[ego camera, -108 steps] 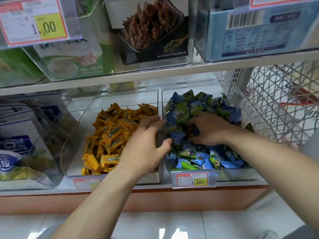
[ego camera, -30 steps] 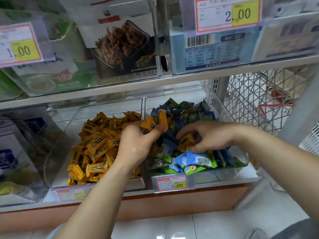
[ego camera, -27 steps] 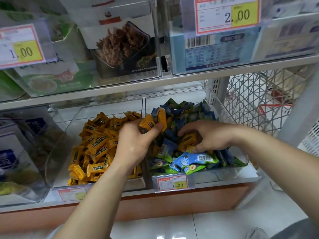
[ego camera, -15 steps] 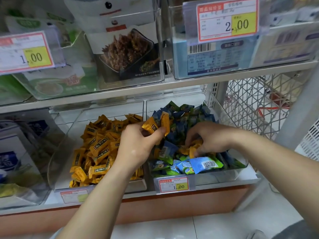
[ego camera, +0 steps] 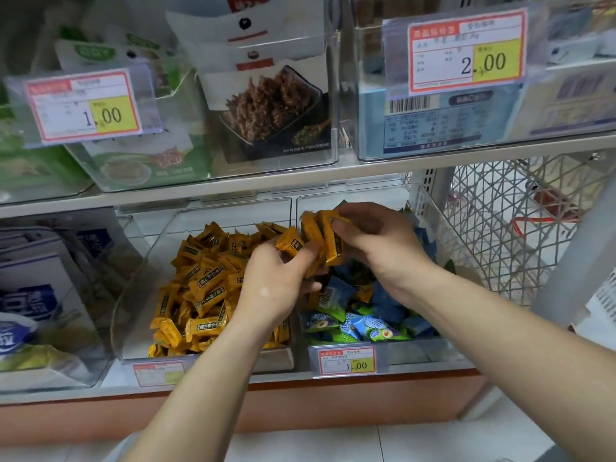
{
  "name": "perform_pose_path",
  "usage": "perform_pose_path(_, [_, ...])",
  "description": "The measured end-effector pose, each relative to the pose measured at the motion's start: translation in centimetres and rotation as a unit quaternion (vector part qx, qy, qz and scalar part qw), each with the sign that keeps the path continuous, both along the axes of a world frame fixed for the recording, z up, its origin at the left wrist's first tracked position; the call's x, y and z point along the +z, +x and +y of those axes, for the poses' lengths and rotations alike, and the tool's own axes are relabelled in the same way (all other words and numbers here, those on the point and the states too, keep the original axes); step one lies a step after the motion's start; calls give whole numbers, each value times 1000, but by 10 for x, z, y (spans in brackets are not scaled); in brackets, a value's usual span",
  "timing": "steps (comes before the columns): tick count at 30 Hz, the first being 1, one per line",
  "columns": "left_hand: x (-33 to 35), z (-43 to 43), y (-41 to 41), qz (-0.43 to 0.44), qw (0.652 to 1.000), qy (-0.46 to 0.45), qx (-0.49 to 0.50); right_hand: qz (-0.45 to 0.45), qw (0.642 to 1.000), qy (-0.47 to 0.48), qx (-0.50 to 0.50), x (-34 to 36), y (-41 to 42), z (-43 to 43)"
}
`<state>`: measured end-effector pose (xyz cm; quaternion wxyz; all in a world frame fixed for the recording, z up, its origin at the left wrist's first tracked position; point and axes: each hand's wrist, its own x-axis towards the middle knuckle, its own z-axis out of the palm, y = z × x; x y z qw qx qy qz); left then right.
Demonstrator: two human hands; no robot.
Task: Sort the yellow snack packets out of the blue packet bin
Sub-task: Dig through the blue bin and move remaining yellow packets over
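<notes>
As the left hand (ego camera: 276, 281) grips one yellow packet (ego camera: 289, 245), the right hand (ego camera: 383, 248) pinches others alongside.

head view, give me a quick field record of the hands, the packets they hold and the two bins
left hand: pinches one yellow packet, near the divide between the bins
right hand: grips a bunch of yellow packets above the blue packet bin
yellow bin: clear, on the left, heaped with yellow packets
blue packet bin contents: blue and green packets, plus a stray yellow packet
price tag: on the blue packet bin's front, reads 1.00
</notes>
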<state>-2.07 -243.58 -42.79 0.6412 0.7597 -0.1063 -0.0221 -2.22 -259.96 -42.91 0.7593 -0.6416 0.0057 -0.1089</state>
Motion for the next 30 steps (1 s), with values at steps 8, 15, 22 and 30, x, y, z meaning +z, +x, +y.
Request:
perform_pose_path(8, [7, 6, 0, 72, 986, -124, 88, -17, 999, -33, 6, -5, 3, 47])
perform_pose_path(15, [9, 59, 15, 4, 982, 83, 169, -10, 980, -143, 140, 4, 17, 48])
perform_pose_path(22, [6, 95, 25, -91, 878, 451, 135, 32, 895, -435, 93, -8, 37, -38])
perform_pose_path(30, [6, 47, 14, -248, 871, 414, 88, 117, 738, -632, 206, -39, 33, -45])
